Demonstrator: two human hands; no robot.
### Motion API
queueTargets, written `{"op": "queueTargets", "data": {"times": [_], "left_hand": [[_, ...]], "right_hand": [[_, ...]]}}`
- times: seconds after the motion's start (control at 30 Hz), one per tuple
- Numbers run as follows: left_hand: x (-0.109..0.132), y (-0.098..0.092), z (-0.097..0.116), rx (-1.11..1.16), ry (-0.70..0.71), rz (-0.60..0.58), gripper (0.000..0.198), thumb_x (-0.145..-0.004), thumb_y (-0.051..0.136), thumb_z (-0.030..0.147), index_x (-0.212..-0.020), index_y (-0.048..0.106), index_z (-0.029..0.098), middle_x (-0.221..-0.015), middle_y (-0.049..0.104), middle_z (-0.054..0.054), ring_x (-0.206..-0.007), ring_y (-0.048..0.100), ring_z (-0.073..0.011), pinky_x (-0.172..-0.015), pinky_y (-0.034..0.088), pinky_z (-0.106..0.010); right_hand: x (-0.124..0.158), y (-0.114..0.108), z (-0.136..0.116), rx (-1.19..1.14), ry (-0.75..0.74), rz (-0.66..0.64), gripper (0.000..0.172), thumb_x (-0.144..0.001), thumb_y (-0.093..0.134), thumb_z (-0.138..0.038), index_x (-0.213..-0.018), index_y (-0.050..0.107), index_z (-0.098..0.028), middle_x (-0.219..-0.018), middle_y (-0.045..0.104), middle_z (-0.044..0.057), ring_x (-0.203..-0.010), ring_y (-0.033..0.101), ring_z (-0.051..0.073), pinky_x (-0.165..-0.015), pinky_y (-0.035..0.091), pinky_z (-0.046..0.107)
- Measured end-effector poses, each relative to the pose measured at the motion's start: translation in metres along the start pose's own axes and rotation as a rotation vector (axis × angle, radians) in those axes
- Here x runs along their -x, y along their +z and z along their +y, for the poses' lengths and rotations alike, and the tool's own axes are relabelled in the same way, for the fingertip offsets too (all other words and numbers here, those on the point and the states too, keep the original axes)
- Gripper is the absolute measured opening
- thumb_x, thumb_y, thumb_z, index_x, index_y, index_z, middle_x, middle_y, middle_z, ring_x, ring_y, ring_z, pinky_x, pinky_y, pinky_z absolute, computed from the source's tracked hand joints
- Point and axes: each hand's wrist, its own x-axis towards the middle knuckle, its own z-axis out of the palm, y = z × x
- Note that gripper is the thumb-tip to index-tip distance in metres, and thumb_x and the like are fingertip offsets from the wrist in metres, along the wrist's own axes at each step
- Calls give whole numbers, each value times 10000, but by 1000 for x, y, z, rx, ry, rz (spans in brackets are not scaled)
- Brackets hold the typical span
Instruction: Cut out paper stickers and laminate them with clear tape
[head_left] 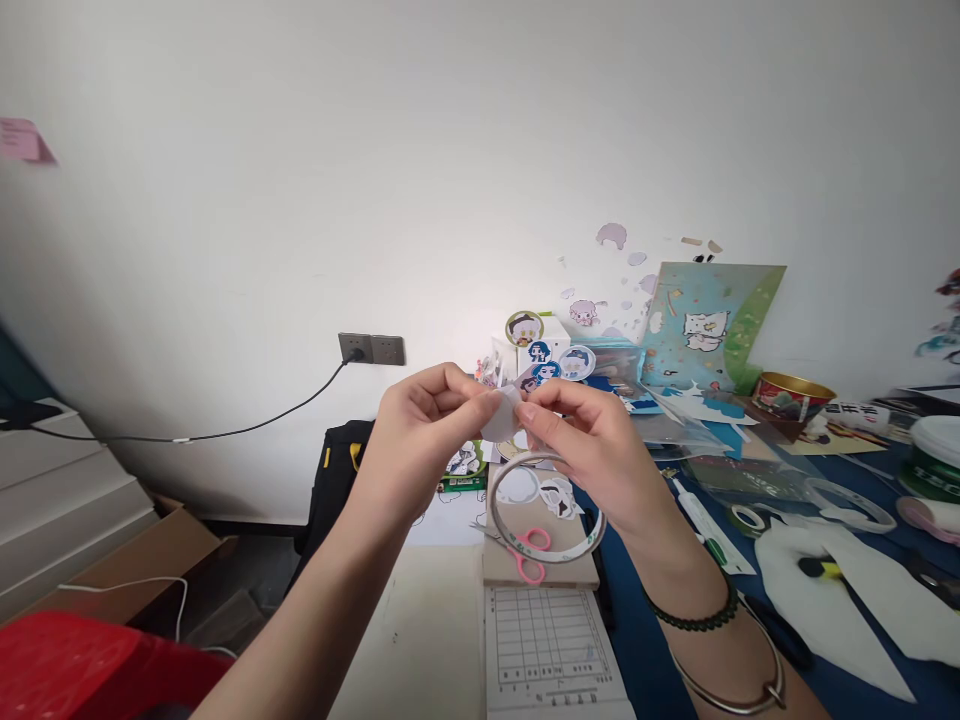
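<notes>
My left hand (412, 440) pinches a small white paper piece (501, 418) between thumb and fingertips, in front of the wall. At that piece's right edge, my right hand (592, 440) is closed in a pinch. A thin roll of double-sided tape (551, 556) hangs below the right fingers, apparently held in that hand. Beneath the roll, pink-handled scissors (531, 572) lie on a grey-brown board (577, 572) beside white paper cut-outs (559, 497). Whether a strip of tape runs between the two hands cannot be made out.
A printed grid sheet (551, 640) lies nearest me. On the right are a glue tube (709, 525), white paper shapes (799, 565), another tape ring (877, 520) and a red-gold tin (793, 400). Character stickers (576, 362) stand behind my hands. A black cord (255, 425) runs to a wall socket (386, 350).
</notes>
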Motion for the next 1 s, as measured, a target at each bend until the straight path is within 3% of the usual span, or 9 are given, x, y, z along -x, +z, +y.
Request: {"op": "queueTargets", "data": {"times": [0.67,1.0], "left_hand": [[-1,1,-3,-1,18,2,185,-732,704,245,-616,583,168,-618,677,-9,-586,610,-116,-572,464,-222],[4,4,-1,-133,96,55,87,-756,688,222,-811,632,183,-636,713,8,-583,623,-108,-571,469,-192]], "right_hand": [[-1,0,2,68,-21,36,196,-827,600,-334,-710,582,-177,-621,461,-33,-485,353,64,-413,246,202],[-2,-1,3,186,-39,61,188,-824,592,-324,-714,594,-171,-608,477,-29,-488,379,68,-414,267,193]]}}
